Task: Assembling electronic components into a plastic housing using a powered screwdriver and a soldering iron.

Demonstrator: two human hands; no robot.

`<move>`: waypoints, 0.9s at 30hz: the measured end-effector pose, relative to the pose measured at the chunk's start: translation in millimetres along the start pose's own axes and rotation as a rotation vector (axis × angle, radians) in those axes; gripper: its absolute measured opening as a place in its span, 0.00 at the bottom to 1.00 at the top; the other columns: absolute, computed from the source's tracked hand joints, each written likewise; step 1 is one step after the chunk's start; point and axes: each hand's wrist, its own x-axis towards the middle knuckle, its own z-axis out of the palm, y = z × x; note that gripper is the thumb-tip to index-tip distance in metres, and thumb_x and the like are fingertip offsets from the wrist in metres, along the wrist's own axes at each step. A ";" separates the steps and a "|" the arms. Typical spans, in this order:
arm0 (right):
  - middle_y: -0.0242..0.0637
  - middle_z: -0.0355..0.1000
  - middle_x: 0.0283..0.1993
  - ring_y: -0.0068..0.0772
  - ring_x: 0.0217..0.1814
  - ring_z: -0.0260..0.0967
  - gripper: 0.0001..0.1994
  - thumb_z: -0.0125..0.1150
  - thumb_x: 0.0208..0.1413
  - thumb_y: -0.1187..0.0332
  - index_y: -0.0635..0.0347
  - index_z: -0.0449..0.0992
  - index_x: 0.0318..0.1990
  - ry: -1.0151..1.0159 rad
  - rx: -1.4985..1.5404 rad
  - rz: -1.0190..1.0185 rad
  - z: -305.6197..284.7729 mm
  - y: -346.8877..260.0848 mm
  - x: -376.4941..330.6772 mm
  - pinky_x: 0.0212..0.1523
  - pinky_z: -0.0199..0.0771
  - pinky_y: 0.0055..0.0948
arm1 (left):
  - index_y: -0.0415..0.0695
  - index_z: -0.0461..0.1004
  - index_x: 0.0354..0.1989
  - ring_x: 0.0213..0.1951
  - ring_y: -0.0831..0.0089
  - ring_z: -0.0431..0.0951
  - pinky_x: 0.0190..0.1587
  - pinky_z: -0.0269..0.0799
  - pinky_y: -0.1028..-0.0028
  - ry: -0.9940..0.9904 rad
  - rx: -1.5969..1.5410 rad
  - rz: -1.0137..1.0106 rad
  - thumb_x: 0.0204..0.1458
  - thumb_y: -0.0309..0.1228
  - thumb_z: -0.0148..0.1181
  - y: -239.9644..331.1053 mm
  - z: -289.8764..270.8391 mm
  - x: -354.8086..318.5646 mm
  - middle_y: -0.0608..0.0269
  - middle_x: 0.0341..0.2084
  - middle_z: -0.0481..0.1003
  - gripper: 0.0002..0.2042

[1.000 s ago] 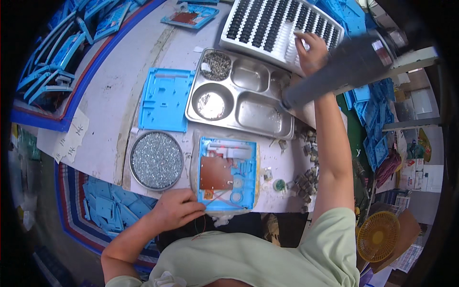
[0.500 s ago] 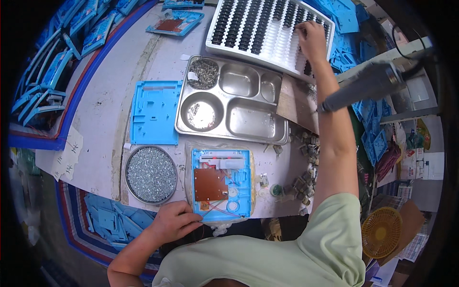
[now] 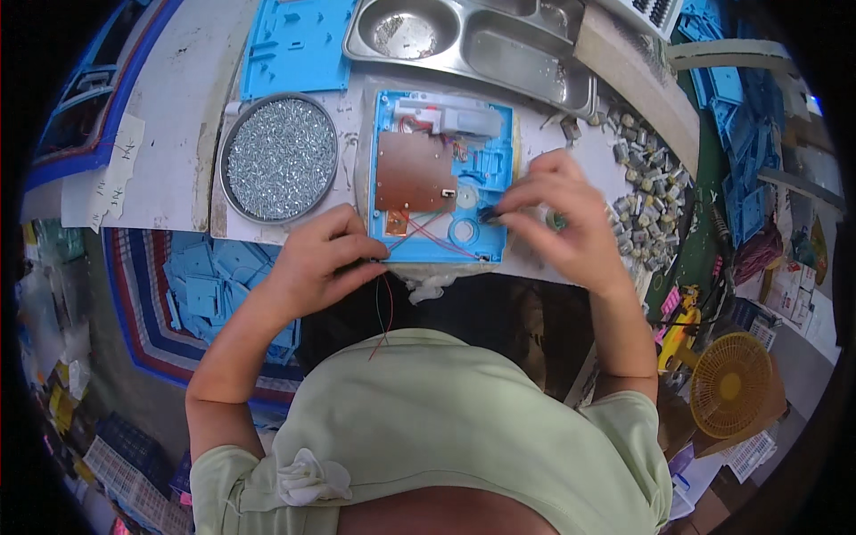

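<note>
Steadying the blue case (image 3: 486, 235) by the table (image 3: 174, 125) edge nearest the person should help the right hand (image 3: 571, 218), pinching a dark part (image 3: 488, 214) over the case's right side; left hand (image 3: 325, 259), at its near-left corner, grip unclear

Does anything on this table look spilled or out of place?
Perhaps the small metal parts, heaped loose on the table beside the right hand, while silver bits sit in a round bowl. Thin wires also dangle off the edge near the left hand.

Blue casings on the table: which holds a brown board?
The lower blue casing, right of the round dish: it holds the brown board; the upper casing beside the steel tray shows none.
</note>
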 end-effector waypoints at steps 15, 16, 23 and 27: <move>0.32 0.78 0.47 0.47 0.53 0.68 0.14 0.74 0.44 0.70 0.53 0.82 0.40 -0.026 -0.295 -0.237 33.7 4.9 -11.2 0.54 0.69 0.41 | 0.43 0.81 0.39 0.31 0.63 0.75 0.31 0.71 0.67 0.013 0.067 0.055 0.44 0.24 0.75 3.2 1.9 1.4 0.59 0.30 0.72 0.12; 0.32 0.78 0.46 0.45 0.52 0.69 0.12 0.74 0.45 0.69 0.53 0.82 0.40 0.011 -0.237 -0.210 27.8 7.2 -12.8 0.54 0.69 0.41 | 0.43 0.82 0.39 0.30 0.63 0.75 0.31 0.71 0.67 -0.002 0.076 0.058 0.44 0.24 0.75 2.8 0.9 2.4 0.59 0.29 0.71 0.13; 0.39 0.78 0.35 0.43 0.39 0.76 0.12 0.66 0.50 0.74 0.53 0.84 0.43 0.352 -0.614 0.133 -35.1 61.3 -19.2 0.40 0.77 0.38 | 0.44 0.82 0.39 0.29 0.64 0.73 0.30 0.69 0.66 -0.118 0.128 0.066 0.41 0.24 0.77 7.8 -8.4 10.5 0.61 0.27 0.69 0.15; 0.35 0.77 0.30 0.40 0.33 0.77 0.12 0.66 0.52 0.71 0.48 0.84 0.44 0.200 -0.870 0.138 -18.8 76.3 1.4 0.33 0.77 0.37 | 0.44 0.81 0.41 0.29 0.63 0.74 0.30 0.69 0.65 -0.223 0.178 0.048 0.43 0.26 0.76 17.2 -18.2 22.7 0.60 0.27 0.70 0.15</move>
